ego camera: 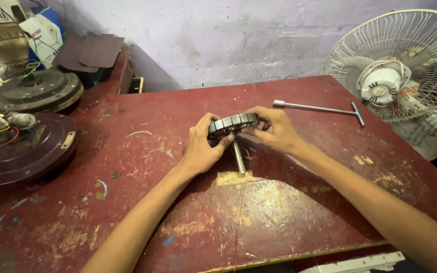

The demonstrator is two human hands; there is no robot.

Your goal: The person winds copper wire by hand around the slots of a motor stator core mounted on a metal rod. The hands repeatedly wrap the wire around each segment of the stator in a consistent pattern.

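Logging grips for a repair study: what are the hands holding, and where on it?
Both hands, left hand and right hand, grip the round slotted motor core by its outer rim, one each side.

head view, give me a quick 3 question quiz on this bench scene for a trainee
1. True or false: both hands grip the round slotted metal core at once.
2. Which way does the metal shaft point from the core? A) toward the person B) toward the wall C) straight up
3. Name the long tool lying on the red table near the table fan.

Key:
1. True: the left hand holds its left side, the right hand its right side.
2. A.
3. The T-handle wrench, untouched by either hand.
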